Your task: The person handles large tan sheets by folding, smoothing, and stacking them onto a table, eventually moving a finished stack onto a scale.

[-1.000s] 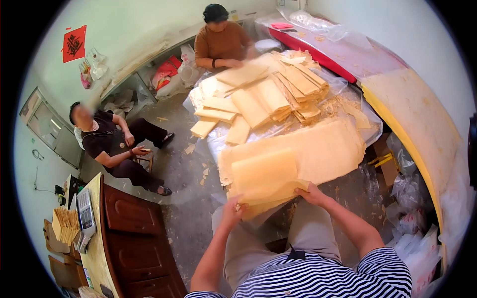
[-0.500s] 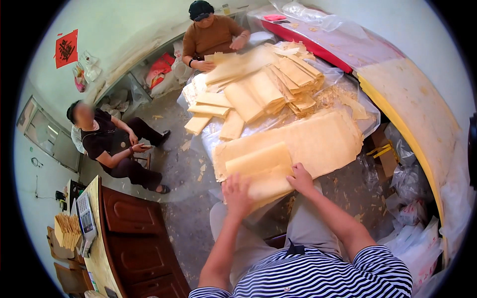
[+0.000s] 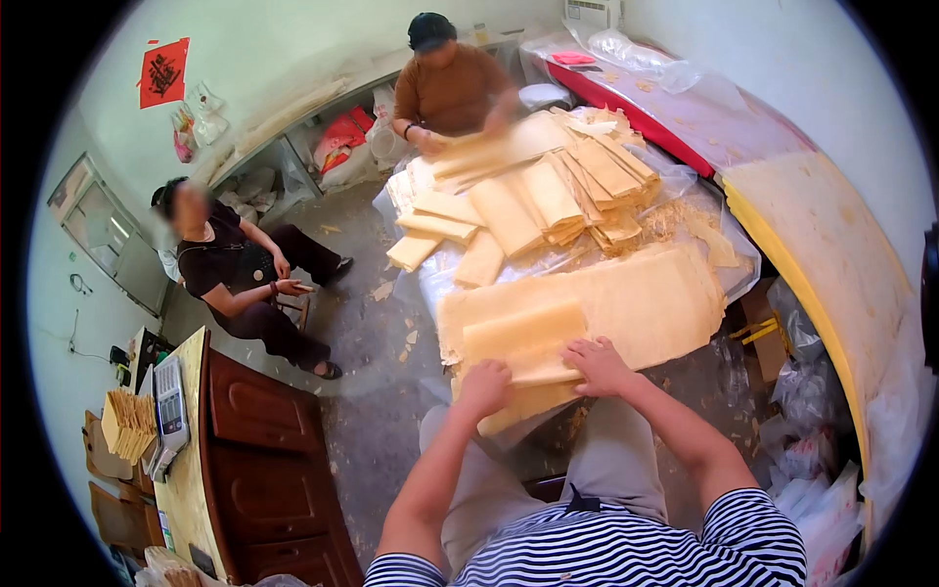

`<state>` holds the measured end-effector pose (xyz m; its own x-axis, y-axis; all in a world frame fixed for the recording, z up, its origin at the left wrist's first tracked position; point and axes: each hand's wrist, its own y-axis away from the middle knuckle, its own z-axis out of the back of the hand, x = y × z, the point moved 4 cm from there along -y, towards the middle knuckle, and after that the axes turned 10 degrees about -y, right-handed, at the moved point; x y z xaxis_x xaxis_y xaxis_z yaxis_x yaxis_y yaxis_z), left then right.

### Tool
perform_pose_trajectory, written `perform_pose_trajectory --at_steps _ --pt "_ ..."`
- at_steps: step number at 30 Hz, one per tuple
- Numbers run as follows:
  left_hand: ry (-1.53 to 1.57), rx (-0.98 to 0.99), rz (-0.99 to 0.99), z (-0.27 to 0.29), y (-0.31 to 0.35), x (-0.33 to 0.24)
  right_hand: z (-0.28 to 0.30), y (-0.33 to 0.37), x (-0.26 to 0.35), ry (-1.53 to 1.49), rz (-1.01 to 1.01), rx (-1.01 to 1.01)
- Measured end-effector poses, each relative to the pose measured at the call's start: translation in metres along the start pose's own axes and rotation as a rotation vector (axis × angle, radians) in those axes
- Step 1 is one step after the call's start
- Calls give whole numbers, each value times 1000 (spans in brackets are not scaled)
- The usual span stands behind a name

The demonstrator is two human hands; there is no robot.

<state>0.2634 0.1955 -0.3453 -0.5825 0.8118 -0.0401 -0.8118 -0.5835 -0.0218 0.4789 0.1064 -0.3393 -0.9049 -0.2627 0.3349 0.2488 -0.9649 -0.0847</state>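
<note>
While pressing along the near part of a folded pale-yellow sheet, seems to be at the folding or creasing step, judging by the doubled layers under the hands. Find the sheet on top of a larger spread of flat sheets, toward the near left side of the desk, with a lower layer reaching out past the near edge. See the left hand curled over the sheet's left end; cannot tell about any pinch with the thumb. See the right hand open and fairly flat across the near right portion, gripping nothing visible. For the next move, probably calls for squaring the sides, then turning the near flap over evenly with both hands together, without dragging the layers askew. Handle gently: looks thin, and likely to tear under a hard pull. For a likely match in shape, compare the folded bundles farther back.
</note>
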Motion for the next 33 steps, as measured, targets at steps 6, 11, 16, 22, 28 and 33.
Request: perform_pose_trajectory --at_steps 6,11,16,22,28,33 --pt "661 218 142 6 -17 39 9 -15 -58 -677 -260 93" --pt "447 110 182 1 -46 61 -20 -34 -75 -722 -577 -321" --pt "41 -73 428 18 -63 31 -17 -39 -66 -451 -651 -387" --pt "-143 -328 188 -23 -58 -19 -15 -46 -51 -230 -629 -358" --pt "-123 -332 205 -31 -60 -14 -26 -51 -11 89 -141 -358" --pt "-115 -358 218 -29 -54 -9 -36 -53 -8 20 -150 -196"
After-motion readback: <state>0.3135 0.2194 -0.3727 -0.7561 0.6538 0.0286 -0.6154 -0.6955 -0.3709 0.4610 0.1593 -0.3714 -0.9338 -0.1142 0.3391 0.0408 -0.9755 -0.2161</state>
